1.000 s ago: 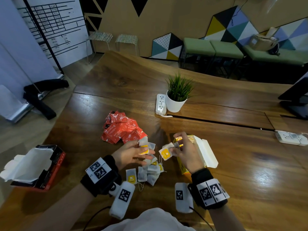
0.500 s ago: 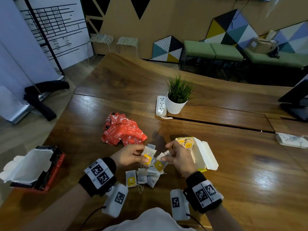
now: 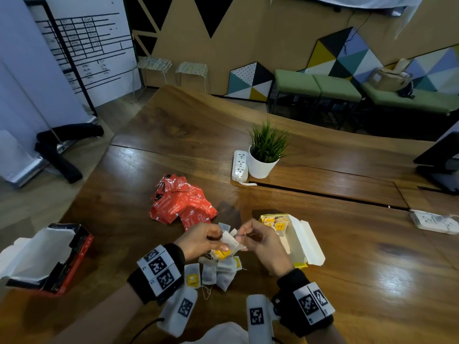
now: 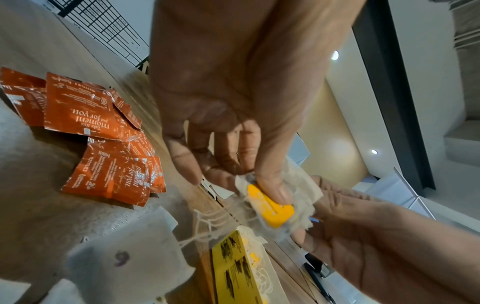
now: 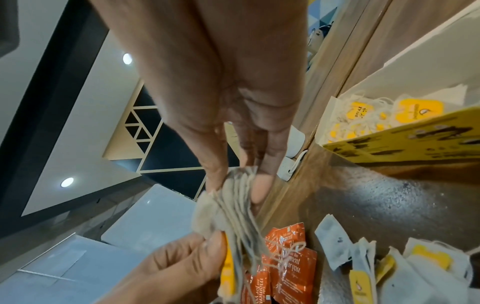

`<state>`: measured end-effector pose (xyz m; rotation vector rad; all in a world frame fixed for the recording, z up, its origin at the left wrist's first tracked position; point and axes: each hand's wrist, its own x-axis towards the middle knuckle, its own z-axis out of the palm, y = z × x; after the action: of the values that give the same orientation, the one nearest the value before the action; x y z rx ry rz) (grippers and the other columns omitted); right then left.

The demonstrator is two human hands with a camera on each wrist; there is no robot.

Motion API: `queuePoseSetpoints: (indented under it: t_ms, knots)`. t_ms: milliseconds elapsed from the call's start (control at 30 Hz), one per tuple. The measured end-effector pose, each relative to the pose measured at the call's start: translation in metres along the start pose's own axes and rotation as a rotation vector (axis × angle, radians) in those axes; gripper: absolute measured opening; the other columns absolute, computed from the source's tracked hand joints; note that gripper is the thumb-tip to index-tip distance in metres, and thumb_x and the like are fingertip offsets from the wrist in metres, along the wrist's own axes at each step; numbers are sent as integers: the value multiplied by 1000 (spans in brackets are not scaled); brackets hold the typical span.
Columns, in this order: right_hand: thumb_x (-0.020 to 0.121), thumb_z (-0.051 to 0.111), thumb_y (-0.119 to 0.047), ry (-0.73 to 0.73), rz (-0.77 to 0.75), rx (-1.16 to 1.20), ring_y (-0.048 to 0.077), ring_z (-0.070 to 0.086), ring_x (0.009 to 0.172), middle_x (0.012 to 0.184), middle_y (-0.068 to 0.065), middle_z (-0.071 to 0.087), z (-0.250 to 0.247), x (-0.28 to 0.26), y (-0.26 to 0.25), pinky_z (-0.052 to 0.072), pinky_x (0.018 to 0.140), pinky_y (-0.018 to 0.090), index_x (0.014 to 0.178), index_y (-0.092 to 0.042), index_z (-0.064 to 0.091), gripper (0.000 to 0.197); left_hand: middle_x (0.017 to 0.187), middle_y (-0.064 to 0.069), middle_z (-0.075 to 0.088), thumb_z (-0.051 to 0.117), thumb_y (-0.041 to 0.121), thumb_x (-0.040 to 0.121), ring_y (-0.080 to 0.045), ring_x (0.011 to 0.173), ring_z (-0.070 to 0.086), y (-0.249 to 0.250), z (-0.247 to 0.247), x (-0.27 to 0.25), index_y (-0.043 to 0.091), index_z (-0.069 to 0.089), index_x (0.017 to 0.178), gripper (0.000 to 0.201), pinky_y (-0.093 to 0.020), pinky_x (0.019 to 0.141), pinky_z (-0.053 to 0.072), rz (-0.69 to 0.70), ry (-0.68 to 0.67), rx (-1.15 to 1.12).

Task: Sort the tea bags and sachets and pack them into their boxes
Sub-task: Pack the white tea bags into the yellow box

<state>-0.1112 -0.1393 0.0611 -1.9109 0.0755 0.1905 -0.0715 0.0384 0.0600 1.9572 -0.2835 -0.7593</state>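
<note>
**A:** What have I got in hand right now?

**B:** A small stack of tea bags (image 3: 229, 240), raised over the loose tea bags (image 3: 218, 269) on the counter (image 3: 372, 256). My left hand (image 3: 201, 240) pinches the stack with thumb on the yellow tag (image 4: 271, 207); my right hand (image 3: 260, 244) nips its upper edge between thumb and fingers (image 5: 262, 189). Both are closed on it, neither slack.

**A:** How do I do this step well?

**B:** I'd say square the edges first, keep the strings tucked against the stack, then carry it with the right hand to the yellow box (image 3: 290, 234), just beside that hand, and slide it in next to the bags already there. The trailing strings look likely to snag.

**A:** Counts?

**B:** Two boxes: the yellow one, open, and a red box (image 3: 49, 256), open, well to the left. The red sachets (image 3: 181, 202) lie heaped beyond my hands; they overlap too much to count. The held stack shows several layers in the right wrist view, perhaps five; I can't tell exactly. The loose bags overlap as well; roughly half a dozen or more.
</note>
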Motion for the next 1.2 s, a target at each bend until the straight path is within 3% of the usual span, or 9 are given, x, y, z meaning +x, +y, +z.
queuePoseSetpoints:
  t_ms: [267,400,567,667,767,967,1033,1133,1200]
  knots:
    - [76,74,-19,-8,50,-166,9,54,79,90,-1,58,2,1,-8,43,65,18,95,-23,52,29,96,11,58,71,21,78,-5,100,53,5,0,4,19,60,91,17,-16,78,40,-37,56,59]
    - [80,69,-8,160,233,132,22,59,92,100,10,58,-1,18,-1,56,79,40,107,-18,56,32,102,5,51,58,41,85,-11,94,51,2,-10,-4,15,51,108,36,-31,87,44,-196,329,-113]
    - [84,61,5,194,395,827,28,67,81,93,18,64,14,32,-6,59,62,30,92,-2,58,11,112,-13,63,39,54,85,-21,101,60,-8,9,-11,4,57,112,60,-30,86,49,-311,-140,-707]
    - [84,61,5,105,467,917,20,60,56,71,14,64,32,32,-15,54,48,26,94,-1,56,13,94,-12,63,45,51,80,-18,84,62,-4,19,4,6,61,106,54,-26,73,50,-185,-79,-1026]
    - [83,65,-4,19,483,760,15,59,58,74,9,65,49,30,-15,51,51,24,95,-6,60,14,85,-8,63,48,40,83,-17,66,57,3,12,16,2,60,105,45,-25,54,44,-169,68,-1256]
    - [88,60,-22,137,213,97,7,54,61,69,-3,59,32,26,4,45,57,22,72,-19,60,16,83,-10,71,45,10,93,-19,76,70,-6,-16,4,4,59,94,15,-31,69,59,-282,14,-1183]
    - [93,53,-27,93,377,299,11,56,62,75,4,60,23,23,10,46,55,21,82,-12,57,20,76,-7,68,46,9,93,-15,67,68,-5,-24,-5,5,60,95,15,-28,66,58,-330,-108,-1024]
    - [93,44,-49,-234,650,549,26,67,87,100,14,67,27,15,13,54,72,34,111,-5,56,49,65,0,58,46,8,92,-7,52,57,5,-21,-16,6,60,88,14,-20,55,53,-378,-320,-880]
    - [89,40,-57,-392,673,667,23,69,80,87,11,70,32,9,14,54,74,36,116,-7,57,59,63,4,57,50,11,92,-3,52,54,13,-16,-22,8,60,86,12,-17,55,49,-372,-485,-763]
